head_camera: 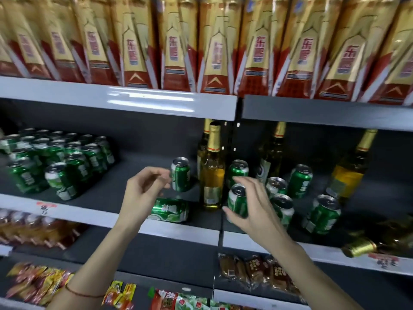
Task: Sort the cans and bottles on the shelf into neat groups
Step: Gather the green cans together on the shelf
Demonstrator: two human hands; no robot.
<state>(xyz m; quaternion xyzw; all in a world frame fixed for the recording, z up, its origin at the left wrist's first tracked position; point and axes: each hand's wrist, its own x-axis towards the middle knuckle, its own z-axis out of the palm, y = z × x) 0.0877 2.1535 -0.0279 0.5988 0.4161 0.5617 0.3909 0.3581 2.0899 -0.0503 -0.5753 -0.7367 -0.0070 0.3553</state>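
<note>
Left hand [143, 191] fingers loosely curled, holding nothing — hovers over a toppled can [171, 210] at the shelf [183, 231] front edge; an upright can [180, 174] just beyond its fingertips; right hand [250, 206] wraps a green can [238, 201] beside the gold-necked bottle [212, 173]; neat can block [60, 159] at shelf left end; loose cans [321, 214] and bottles toward the right end.
</note>
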